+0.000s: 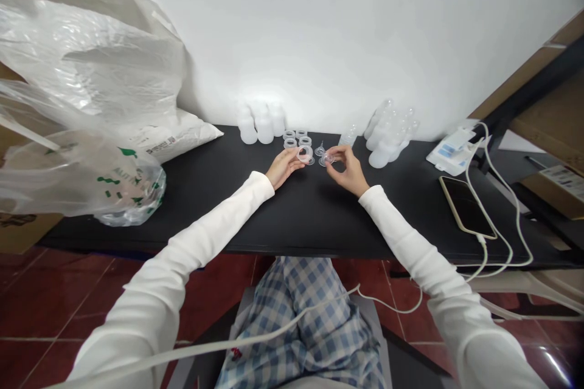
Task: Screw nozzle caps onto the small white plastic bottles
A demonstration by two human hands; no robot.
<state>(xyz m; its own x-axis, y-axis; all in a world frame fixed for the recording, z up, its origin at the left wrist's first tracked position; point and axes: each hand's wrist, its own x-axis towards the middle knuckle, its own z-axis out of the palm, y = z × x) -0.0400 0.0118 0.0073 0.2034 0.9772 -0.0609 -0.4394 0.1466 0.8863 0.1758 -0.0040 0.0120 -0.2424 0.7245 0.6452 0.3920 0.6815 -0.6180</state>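
Observation:
My left hand [283, 166] rests on the black table [219, 200], its fingers pinched on a clear plastic ring [305, 154]. My right hand [347, 168] is just to the right, fingers closed on a small clear teat-shaped piece [325, 160]. The two hands are close together but apart. Behind them lie several loose clear rings [295, 137] and one more clear teat [320, 149]. Three white bottles [263, 124] stand upright at the back by the wall.
A heap of clear bottles [389, 130] lies at the back right. Large plastic bags [82, 109] fill the table's left end. A phone [466, 205] on a white cable and a white box [452, 151] lie at the right, beside a shelf frame [524, 97].

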